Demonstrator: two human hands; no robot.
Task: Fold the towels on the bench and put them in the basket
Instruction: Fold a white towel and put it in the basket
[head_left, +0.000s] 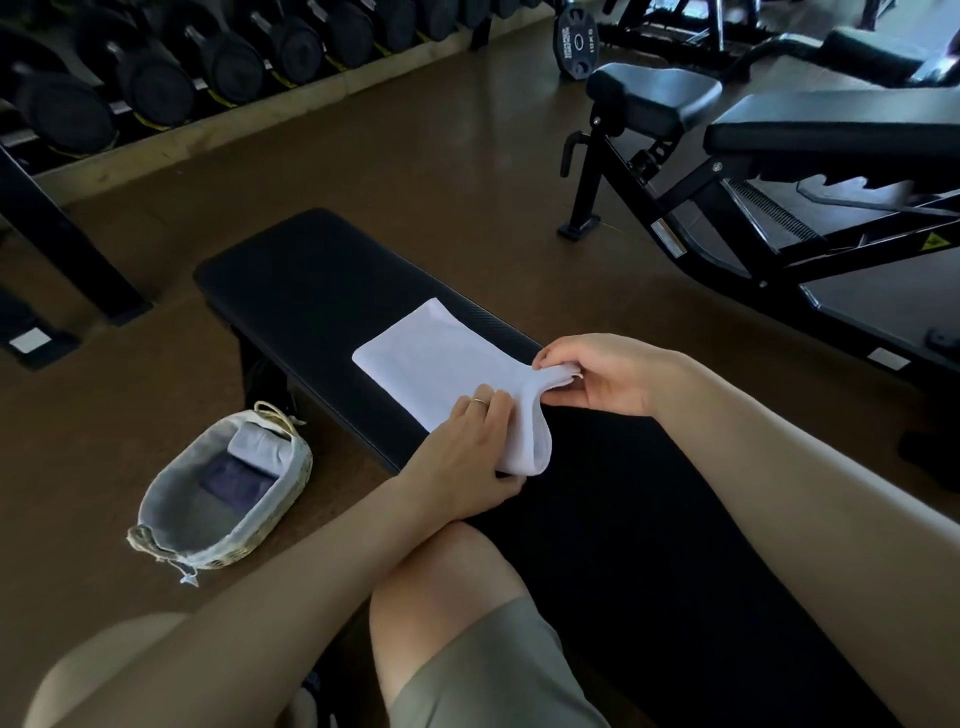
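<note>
A white towel (431, 358) lies lengthwise on the black flat bench (311, 280), its near end lifted and curled over. My left hand (467, 457) grips the curled near fold from below. My right hand (597, 374) pinches the towel's near corner between thumb and fingers, just above the bench. On the floor to the left of the bench stands a woven basket (156, 499) with a white cloth liner. Inside it lie a folded white towel (260, 449) and a dark purple one (234, 483).
A rack of black dumbbells (156, 78) runs along the back left. An adjustable black bench (779, 156) stands at the right, with a weight plate (575, 44) behind it. Brown floor surrounds the bench. My bare knee (447, 582) and shorts are at the bottom.
</note>
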